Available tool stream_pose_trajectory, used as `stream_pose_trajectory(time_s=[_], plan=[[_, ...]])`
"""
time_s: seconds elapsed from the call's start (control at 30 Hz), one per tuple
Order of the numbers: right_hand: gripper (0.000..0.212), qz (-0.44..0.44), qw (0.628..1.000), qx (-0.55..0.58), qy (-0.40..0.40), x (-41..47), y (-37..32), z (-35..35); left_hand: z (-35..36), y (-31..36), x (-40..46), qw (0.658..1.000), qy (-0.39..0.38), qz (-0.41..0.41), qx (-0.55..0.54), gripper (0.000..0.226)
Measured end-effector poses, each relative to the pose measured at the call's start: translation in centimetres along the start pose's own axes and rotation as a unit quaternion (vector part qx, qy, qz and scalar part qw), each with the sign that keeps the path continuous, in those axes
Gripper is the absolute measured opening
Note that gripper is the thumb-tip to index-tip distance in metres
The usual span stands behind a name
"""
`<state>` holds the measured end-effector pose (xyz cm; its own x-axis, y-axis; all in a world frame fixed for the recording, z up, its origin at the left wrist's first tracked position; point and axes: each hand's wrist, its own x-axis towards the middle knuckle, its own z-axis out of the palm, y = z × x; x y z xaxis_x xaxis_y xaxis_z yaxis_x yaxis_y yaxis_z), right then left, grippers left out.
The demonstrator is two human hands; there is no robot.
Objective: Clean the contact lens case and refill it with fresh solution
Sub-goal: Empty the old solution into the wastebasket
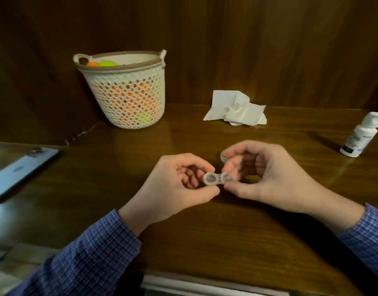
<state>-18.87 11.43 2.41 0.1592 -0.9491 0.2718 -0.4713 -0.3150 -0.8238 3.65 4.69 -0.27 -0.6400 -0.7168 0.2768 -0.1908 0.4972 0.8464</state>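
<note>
A clear two-well contact lens case (218, 178) hangs a little above the wooden table (205, 231), both wells uncapped and facing up. My left hand (179, 189) pinches its left end between thumb and fingers. My right hand (267, 174) pinches its right end. A round cap (223, 157) shows just behind my right fingertips; whether the fingers hold it I cannot tell. The white solution bottle (362, 136) stands capped at the far right of the table. A crumpled white tissue (237, 110) lies at the back of the table.
A white woven basket (126, 92) with orange and green things inside stands at the back left. A phone (19, 169) lies face down on a lower surface at the left. A dark wooden wall runs close behind the table.
</note>
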Motion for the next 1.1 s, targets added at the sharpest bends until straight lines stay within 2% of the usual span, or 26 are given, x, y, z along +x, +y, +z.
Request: stream_pose_trajectory(time_s=[0.1, 0.17, 0.23, 0.33, 0.43, 0.5, 0.6, 0.73, 0.9, 1.1], plan=[[0.050, -0.036, 0.999, 0.012, -0.018, 1.0, -3.4, 3.0, -1.8, -0.3, -5.2, 0.996, 0.091, -0.018, -0.018, 0.047], [0.050, -0.059, 0.997, 0.036, -0.038, 1.6, -5.8, 5.7, -2.6, -0.5, -8.7, 0.982, 0.156, -0.043, -0.097, 0.044], [0.050, -0.076, 0.993, 0.061, -0.066, 2.1, -8.1, 8.7, -3.3, -0.7, -12.0, 0.952, 0.211, -0.059, -0.212, 0.039], [0.049, -0.105, 0.986, 0.077, -0.106, 2.6, -11.2, 13.9, -4.2, -0.8, -16.5, 0.897, 0.272, -0.029, -0.347, 0.036], [0.047, -0.129, 0.977, 0.087, -0.144, 2.6, -13.3, 19.2, -5.6, -1.2, -20.7, 0.850, 0.338, 0.015, -0.405, 0.041], [0.046, -0.140, 0.972, 0.093, -0.162, 2.5, -14.5, 22.7, -6.8, -1.8, -23.7, 0.825, 0.368, 0.031, -0.428, 0.034], [0.047, -0.153, 0.966, 0.097, -0.184, 2.1, -15.8, 27.7, -8.4, -2.9, -28.3, 0.798, 0.405, 0.026, -0.446, 0.026], [0.049, -0.145, 0.955, 0.127, -0.225, 1.4, -17.0, 33.3, -10.1, -4.2, -33.8, 0.784, 0.468, -0.026, -0.406, 0.022], [0.050, -0.138, 0.940, 0.142, -0.278, 0.7, -17.7, 39.4, -11.5, -6.8, -39.5, 0.764, 0.489, 0.007, -0.420, 0.012], [0.050, -0.148, 0.922, 0.128, -0.333, 0.1, -18.0, 46.1, -12.8, -9.6, -46.0, 0.764, 0.527, -0.009, -0.372, 0.026]])
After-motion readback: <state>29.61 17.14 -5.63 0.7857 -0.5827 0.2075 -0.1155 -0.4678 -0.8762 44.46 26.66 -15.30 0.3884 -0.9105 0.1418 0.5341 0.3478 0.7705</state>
